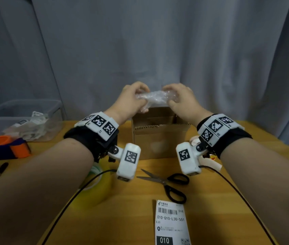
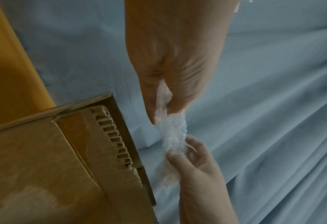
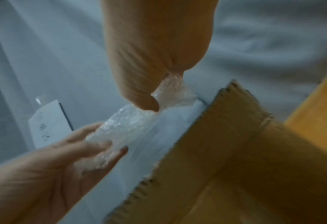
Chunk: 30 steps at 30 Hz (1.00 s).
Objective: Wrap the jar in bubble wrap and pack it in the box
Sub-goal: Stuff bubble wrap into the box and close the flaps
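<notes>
A bundle of clear bubble wrap point(image 1: 155, 98) hangs sideways in the air just above the open cardboard box point(image 1: 159, 138). My left hand point(image 1: 133, 99) pinches its left end and my right hand point(image 1: 179, 100) pinches its right end. The jar itself is hidden inside the wrap. In the left wrist view the bubble wrap point(image 2: 173, 131) stretches between my left hand point(image 2: 164, 109) and my right hand point(image 2: 189, 156), beside the box point(image 2: 108, 136). The right wrist view shows the wrap point(image 3: 128, 121) held over the box's edge point(image 3: 206, 136).
Black scissors point(image 1: 172, 183) lie on the wooden table point(image 1: 246, 174) in front of the box. A shipping label point(image 1: 171, 223) lies at the near edge. A tape roll point(image 1: 94, 175) sits under my left wrist, an orange tape dispenser point(image 1: 6, 145) and a clear bin point(image 1: 21, 119) at left.
</notes>
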{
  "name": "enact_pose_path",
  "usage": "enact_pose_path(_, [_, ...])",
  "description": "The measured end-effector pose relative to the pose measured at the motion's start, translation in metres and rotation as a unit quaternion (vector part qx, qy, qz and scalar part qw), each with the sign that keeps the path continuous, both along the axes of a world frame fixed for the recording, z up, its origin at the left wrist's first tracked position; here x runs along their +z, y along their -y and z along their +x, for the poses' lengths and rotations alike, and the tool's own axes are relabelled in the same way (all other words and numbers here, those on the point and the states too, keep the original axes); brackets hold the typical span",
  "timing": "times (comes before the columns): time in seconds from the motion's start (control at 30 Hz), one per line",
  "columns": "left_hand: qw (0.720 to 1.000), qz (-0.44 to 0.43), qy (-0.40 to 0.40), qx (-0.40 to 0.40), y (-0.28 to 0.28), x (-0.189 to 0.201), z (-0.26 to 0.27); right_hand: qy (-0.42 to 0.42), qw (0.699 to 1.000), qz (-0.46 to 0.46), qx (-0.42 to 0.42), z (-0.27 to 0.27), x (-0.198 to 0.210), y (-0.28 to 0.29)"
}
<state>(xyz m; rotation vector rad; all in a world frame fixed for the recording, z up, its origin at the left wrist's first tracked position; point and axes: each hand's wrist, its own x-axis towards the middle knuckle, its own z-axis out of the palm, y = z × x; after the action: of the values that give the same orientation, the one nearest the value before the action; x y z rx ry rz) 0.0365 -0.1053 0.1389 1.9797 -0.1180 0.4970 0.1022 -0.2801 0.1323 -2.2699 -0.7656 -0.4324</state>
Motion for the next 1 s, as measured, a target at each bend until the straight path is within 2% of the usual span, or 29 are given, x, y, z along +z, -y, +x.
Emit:
enact_pose_path(0.07, [0.999, 0.025, -0.032, -0.037, 0.003, -0.002, -0.001, -0.020, 0.999, 0.044, -0.016, 0.006, -0.010, 0.005])
enact_pose_path(0.13, [0.996, 0.039, -0.070, -0.048, 0.007, -0.002, -0.004, -0.011, 0.999, 0.042, -0.030, 0.011, -0.020, 0.009])
enact_pose_path(0.27, [0.989, 0.141, -0.046, 0.006, 0.009, -0.006, 0.007, -0.005, 0.998, 0.014, -0.059, 0.016, -0.032, 0.015])
enact_pose_path(0.33, [0.981, 0.185, -0.063, 0.020, 0.008, -0.009, 0.013, -0.006, 0.998, -0.011, -0.056, 0.018, -0.034, 0.018])
enact_pose_path(0.43, [0.951, 0.289, -0.107, 0.030, 0.005, -0.017, 0.019, -0.030, 0.998, -0.050, -0.033, 0.016, -0.037, 0.019])
enact_pose_path(0.53, [0.910, 0.386, -0.148, 0.023, 0.003, -0.020, 0.021, -0.052, 0.986, -0.142, -0.075, 0.015, -0.042, 0.018])
enact_pose_path(0.6, [0.897, 0.405, -0.179, 0.004, 0.001, -0.022, 0.021, -0.104, 0.980, -0.154, -0.068, 0.016, -0.045, 0.019])
enact_pose_path(0.7, [0.879, 0.419, -0.227, -0.019, -0.007, -0.024, 0.014, -0.173, 0.979, -0.111, 0.009, 0.013, -0.048, 0.019])
enact_pose_path(0.8, [0.872, 0.427, -0.237, -0.027, -0.017, -0.025, 0.006, -0.152, 0.981, -0.115, 0.026, 0.005, -0.047, 0.017])
enact_pose_path(0.93, [0.875, 0.446, -0.189, -0.010, -0.024, -0.027, -0.003, -0.103, 0.983, -0.147, 0.034, -0.010, -0.039, 0.008])
enact_pose_path(1.0, [0.882, 0.443, -0.160, 0.008, -0.027, -0.028, -0.004, -0.060, 0.983, -0.174, 0.012, -0.019, -0.035, 0.003])
